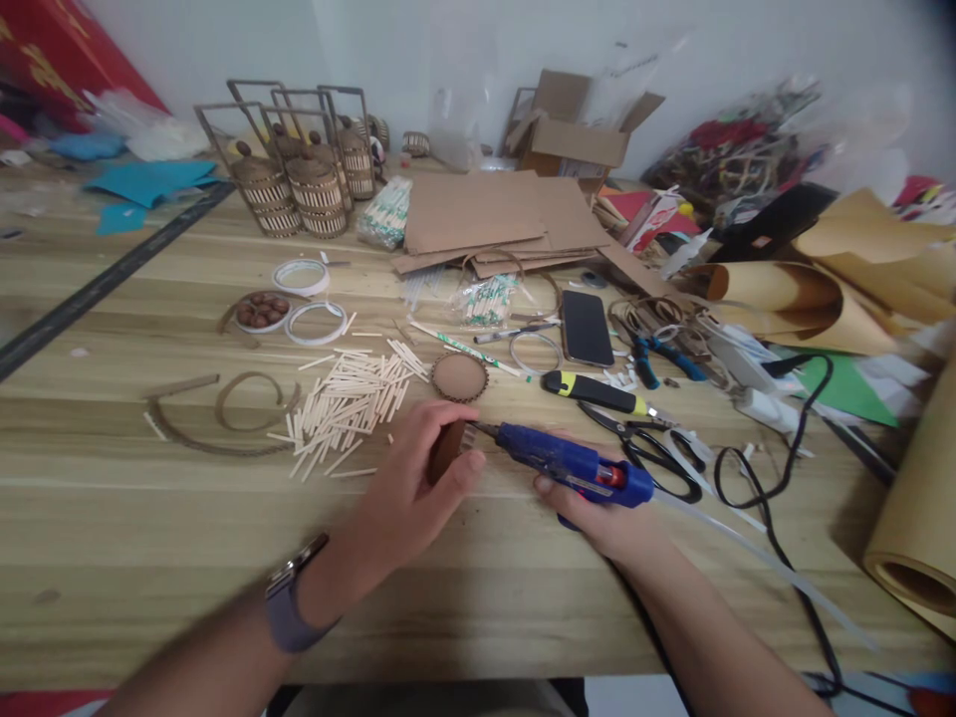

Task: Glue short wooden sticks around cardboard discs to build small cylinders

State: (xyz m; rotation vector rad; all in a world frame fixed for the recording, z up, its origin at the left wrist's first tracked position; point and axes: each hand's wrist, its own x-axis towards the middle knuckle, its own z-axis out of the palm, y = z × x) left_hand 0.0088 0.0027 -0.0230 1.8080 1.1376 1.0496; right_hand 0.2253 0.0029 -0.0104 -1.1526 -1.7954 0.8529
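My left hand (pixel 418 478) is closed around a small round brown cardboard piece (pixel 446 450), held on edge just above the wooden table (pixel 149 538). My right hand (pixel 597 513) grips a blue glue gun (pixel 572 463) whose nozzle touches the edge of that piece. A clear glue stick trails from the gun's back toward the right. A pile of short wooden sticks (pixel 351 398) lies left of my left hand. A round cardboard disc with a toothed rim (pixel 459 376) lies just beyond my hands.
Scissors (pixel 649 443), a yellow-black utility knife (pixel 597 393), a phone (pixel 587 327) and a black cable (pixel 784 468) lie to the right. Tape rolls (pixel 303 277), a dish of beads (pixel 261 311), curved cardboard strips (pixel 216 413), small lantern baskets (pixel 299 184), flat cardboard (pixel 493 219) and paper rolls (pixel 918 538) surround the area.
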